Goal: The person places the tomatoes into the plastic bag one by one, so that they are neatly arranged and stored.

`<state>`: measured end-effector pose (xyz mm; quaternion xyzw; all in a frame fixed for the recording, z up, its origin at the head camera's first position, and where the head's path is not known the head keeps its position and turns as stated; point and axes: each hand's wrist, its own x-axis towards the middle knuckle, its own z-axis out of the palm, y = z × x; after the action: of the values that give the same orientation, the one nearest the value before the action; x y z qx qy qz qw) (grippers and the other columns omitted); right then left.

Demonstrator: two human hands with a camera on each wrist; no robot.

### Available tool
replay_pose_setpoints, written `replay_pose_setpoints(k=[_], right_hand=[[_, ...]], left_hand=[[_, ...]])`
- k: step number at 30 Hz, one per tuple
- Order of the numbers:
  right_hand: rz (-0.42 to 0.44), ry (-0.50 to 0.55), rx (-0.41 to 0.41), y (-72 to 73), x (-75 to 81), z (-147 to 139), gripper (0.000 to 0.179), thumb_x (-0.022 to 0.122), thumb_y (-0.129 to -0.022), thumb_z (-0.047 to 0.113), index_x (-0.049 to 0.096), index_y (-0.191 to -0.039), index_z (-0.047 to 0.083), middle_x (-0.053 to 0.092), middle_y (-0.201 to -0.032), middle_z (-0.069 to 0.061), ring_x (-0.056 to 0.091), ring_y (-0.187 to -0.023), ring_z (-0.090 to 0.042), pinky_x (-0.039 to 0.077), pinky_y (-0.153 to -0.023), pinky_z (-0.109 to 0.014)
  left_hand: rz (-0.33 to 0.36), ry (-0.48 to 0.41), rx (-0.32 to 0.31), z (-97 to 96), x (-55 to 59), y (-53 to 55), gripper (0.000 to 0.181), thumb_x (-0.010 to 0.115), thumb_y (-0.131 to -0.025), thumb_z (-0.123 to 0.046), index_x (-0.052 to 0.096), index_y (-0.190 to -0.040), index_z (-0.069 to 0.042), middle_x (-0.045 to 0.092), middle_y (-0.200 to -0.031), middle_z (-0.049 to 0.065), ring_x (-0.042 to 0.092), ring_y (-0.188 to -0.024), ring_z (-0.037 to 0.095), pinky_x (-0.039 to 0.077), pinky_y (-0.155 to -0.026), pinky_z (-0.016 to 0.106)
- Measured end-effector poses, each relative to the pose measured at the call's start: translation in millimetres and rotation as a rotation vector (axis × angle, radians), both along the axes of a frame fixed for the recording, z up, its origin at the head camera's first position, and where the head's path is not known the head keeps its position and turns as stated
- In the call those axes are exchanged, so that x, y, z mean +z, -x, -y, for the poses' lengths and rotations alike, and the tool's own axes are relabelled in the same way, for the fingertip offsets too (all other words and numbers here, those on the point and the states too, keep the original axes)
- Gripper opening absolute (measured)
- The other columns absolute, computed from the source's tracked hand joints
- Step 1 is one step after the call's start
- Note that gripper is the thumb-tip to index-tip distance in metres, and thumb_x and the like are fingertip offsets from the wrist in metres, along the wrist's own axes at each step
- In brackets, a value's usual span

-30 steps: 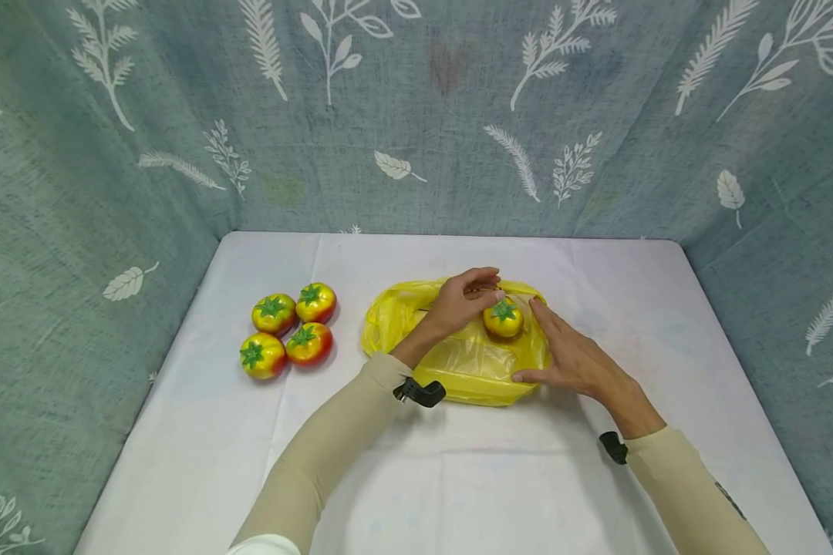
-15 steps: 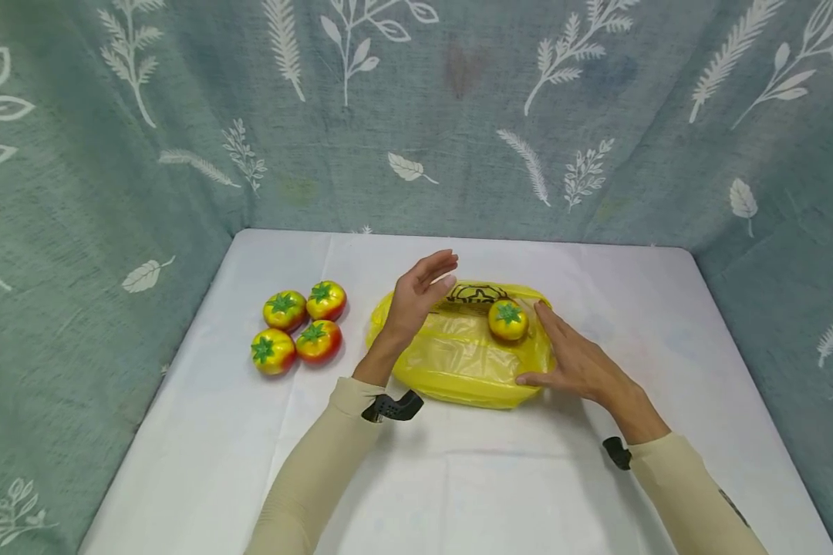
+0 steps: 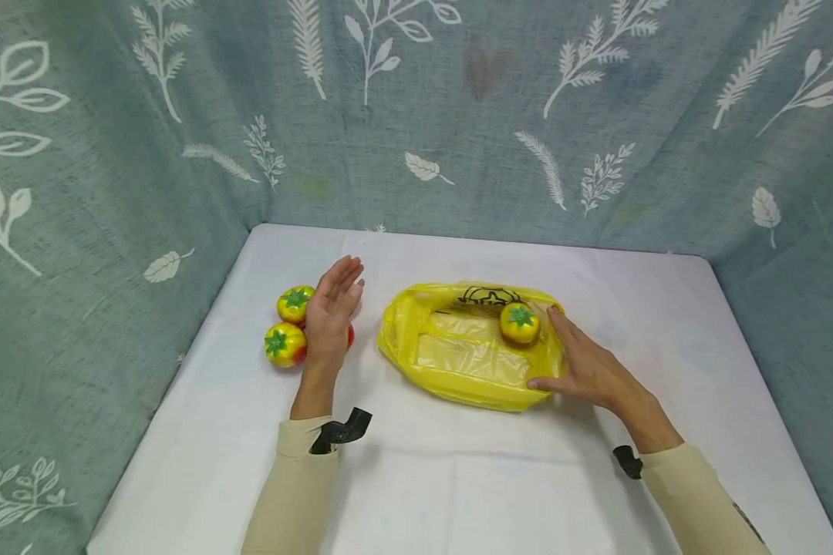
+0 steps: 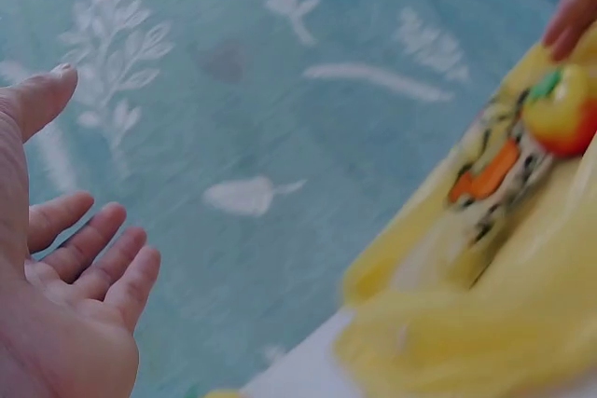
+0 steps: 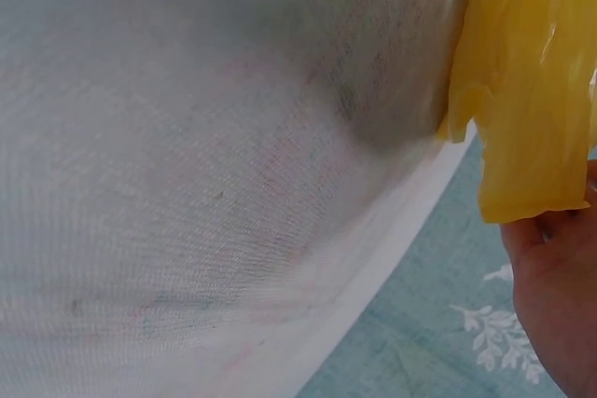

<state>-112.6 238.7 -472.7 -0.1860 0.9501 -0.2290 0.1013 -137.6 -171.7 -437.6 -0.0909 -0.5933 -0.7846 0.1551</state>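
Note:
A yellow plastic bag (image 3: 458,389) lies on the white table with its mouth spread wide. One glossy yellow-red tomato (image 3: 520,323) with a green top sits inside it, towards the right. My right hand (image 3: 593,374) is at the bag's right rim, thumb and fingers spread apart and touching the plastic. In the right wrist view, part of the bag (image 5: 536,90) drapes over the fingers. My left hand (image 3: 329,320) holds nothing; its fingers extend away from me, above a group of tomatoes (image 3: 285,344) that it partly covers.
Another tomato (image 3: 295,304) stands behind the front one at the left. The white table (image 3: 416,478) meets a grey-green leaf-patterned curtain (image 3: 361,185) at the back and sides.
My left hand has come out of the bag area and moved left, over the tomatoes. The right hand stays at the bag's rim. The head view has shifted slightly.

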Motion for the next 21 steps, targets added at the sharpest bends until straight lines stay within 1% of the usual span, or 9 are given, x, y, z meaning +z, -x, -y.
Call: replay_pose_setpoints(k=[4, 6, 8, 12, 17, 21], right_hand=[[-0.001, -0.001, 0.0, 0.3, -1.1, -0.5, 0.131, 0.069, -0.074, 0.079, -0.001, -0.164, 0.015, 0.011, -0.168, -0.017, 0.027, -0.147, -0.045, 0.037, -0.109, -0.064], [-0.001, -0.001, -0.001, 0.3, -1.4, -0.8, 0.131, 0.069, -0.074, 0.079, -0.001, -0.164, 0.015, 0.011, -0.168, -0.017, 0.027, -0.147, -0.045, 0.036, -0.109, -0.065], [0.0, -0.006, -0.003, 0.2, -1.5, -0.8, 0.131, 0.069, -0.074, 0.079, -0.002, -0.164, 0.015, 0.011, -0.168, -0.017, 0.026, -0.147, -0.045, 0.036, -0.109, -0.065], [0.008, -0.009, -0.007, -0.5, -0.9, -0.2, 0.131, 0.07, -0.075, 0.077, -0.004, -0.164, 0.016, 0.011, -0.168, -0.018, 0.025, -0.147, -0.045, 0.034, -0.11, -0.065], [0.015, -0.008, -0.01, -0.8, -0.9, 1.2, 0.131, 0.072, -0.075, 0.075, -0.004, -0.164, 0.016, 0.011, -0.168, -0.018, 0.025, -0.147, -0.045, 0.033, -0.111, -0.065], [0.018, -0.009, -0.011, -0.2, -1.5, 2.4, 0.131, 0.072, -0.075, 0.076, -0.003, -0.164, 0.015, 0.011, -0.168, -0.018, 0.024, -0.148, -0.044, 0.032, -0.112, -0.064]], left_hand=[[0.025, 0.034, 0.119, 28.7, -4.0, -12.6, 0.054, 0.063, -0.098, -0.009, 0.045, -0.148, 0.004, 0.05, -0.148, 0.018, 0.045, -0.139, 0.029, 0.035, -0.116, 0.032], [0.031, 0.016, 0.154, 41.5, -7.5, -18.4, 0.053, 0.062, -0.098, -0.005, 0.045, -0.147, 0.006, 0.049, -0.147, 0.02, 0.045, -0.139, 0.031, 0.032, -0.118, 0.033], [0.04, -0.003, 0.19, 53.4, -11.5, -24.3, 0.053, 0.063, -0.097, -0.003, 0.045, -0.147, 0.006, 0.049, -0.147, 0.021, 0.044, -0.139, 0.031, 0.032, -0.118, 0.033], [0.068, 0.0, 0.276, 75.9, -18.6, -35.7, 0.054, 0.065, -0.096, -0.001, 0.047, -0.146, 0.006, 0.049, -0.147, 0.021, 0.044, -0.14, 0.03, 0.033, -0.116, 0.03], [0.11, -0.015, 0.345, 100.1, -29.0, -49.9, 0.057, 0.068, -0.094, 0.002, 0.046, -0.146, 0.005, 0.046, -0.149, 0.022, 0.043, -0.14, 0.028, 0.034, -0.116, 0.028], [0.18, 0.017, 0.398, 112.7, -39.1, -61.1, 0.06, 0.071, -0.092, 0.001, 0.046, -0.147, 0.003, 0.045, -0.151, 0.022, 0.042, -0.141, 0.026, 0.033, -0.115, 0.027]])
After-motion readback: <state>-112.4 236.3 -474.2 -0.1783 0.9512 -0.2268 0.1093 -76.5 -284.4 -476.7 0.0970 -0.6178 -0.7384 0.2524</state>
